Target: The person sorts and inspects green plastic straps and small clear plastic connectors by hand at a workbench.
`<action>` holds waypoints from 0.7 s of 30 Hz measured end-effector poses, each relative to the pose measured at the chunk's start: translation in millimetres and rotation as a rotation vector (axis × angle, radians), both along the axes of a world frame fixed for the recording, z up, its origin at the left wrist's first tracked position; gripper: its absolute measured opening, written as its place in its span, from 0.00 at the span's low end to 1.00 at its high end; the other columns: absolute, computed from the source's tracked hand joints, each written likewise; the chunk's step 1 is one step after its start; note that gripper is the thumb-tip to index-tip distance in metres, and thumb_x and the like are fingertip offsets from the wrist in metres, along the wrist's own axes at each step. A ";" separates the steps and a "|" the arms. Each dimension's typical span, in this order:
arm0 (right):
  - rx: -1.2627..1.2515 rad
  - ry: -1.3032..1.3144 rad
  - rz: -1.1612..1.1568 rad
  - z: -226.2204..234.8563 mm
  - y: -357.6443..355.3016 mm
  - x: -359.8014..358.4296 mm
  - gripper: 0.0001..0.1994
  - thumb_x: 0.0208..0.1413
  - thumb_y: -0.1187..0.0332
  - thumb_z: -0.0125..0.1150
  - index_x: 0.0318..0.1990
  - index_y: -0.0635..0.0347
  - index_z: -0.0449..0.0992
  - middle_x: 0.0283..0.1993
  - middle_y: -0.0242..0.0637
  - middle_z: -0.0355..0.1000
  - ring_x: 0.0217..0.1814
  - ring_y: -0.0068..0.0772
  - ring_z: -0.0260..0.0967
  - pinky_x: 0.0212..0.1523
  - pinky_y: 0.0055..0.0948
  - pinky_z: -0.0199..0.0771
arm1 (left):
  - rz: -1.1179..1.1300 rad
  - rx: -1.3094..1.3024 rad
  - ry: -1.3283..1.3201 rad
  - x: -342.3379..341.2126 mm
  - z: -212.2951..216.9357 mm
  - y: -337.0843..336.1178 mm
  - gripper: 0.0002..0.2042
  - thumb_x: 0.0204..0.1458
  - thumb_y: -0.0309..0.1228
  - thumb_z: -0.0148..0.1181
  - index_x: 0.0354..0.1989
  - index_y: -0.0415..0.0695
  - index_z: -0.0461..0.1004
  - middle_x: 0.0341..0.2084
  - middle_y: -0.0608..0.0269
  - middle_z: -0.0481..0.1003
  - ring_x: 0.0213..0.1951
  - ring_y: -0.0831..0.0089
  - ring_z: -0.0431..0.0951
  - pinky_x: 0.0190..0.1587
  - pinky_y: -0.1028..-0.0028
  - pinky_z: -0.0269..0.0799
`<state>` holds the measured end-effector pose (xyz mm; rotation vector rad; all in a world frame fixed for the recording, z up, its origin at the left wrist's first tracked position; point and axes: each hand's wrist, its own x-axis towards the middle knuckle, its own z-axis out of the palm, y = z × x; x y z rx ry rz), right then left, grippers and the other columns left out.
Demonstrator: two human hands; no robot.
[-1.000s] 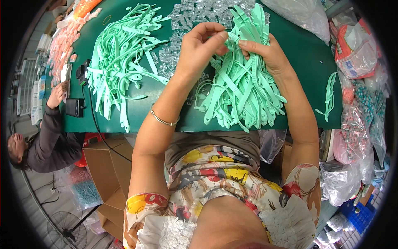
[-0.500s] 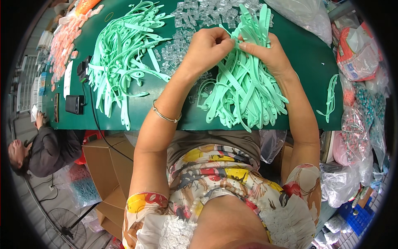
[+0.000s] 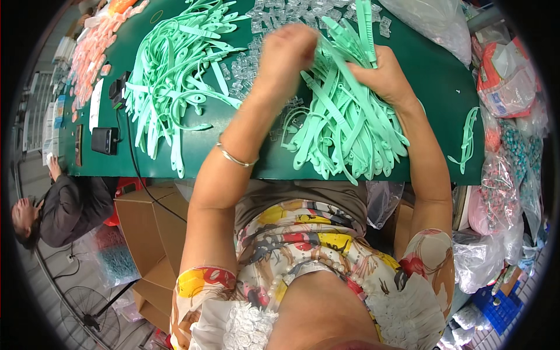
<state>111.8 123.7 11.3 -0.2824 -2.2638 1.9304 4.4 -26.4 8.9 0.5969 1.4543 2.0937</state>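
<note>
Head cam: left hand (image 3: 289,52) is bunched shut over the mint-green plastic straps (image 3: 350,125), can't tell what it's pinching. Right hand (image 3: 382,73) is clamped on the top of that same bundle, which sits near the front edge of the green table (image 3: 443,99). Risk I see: straps overhang that edge, so a tug could slide some off, or scatter the clear clips (image 3: 268,23) behind.

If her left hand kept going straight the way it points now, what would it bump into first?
The left hand points up and away across the green table. Just past its fingers lies the scatter of small clear plastic clips, so it would probably meet those first, though height above the table is hard to judge.
</note>
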 end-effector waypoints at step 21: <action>-0.046 -0.039 0.003 7.4 2.7 0.0 0.14 0.42 0.66 0.66 0.36 0.65 0.76 0.28 0.31 0.72 0.28 0.18 0.67 0.30 0.19 0.66 | -0.195 -0.217 0.265 4.5 -5.6 5.9 0.08 0.49 0.32 0.55 0.24 0.39 0.72 0.16 0.72 0.66 0.19 0.87 0.59 0.21 0.85 0.51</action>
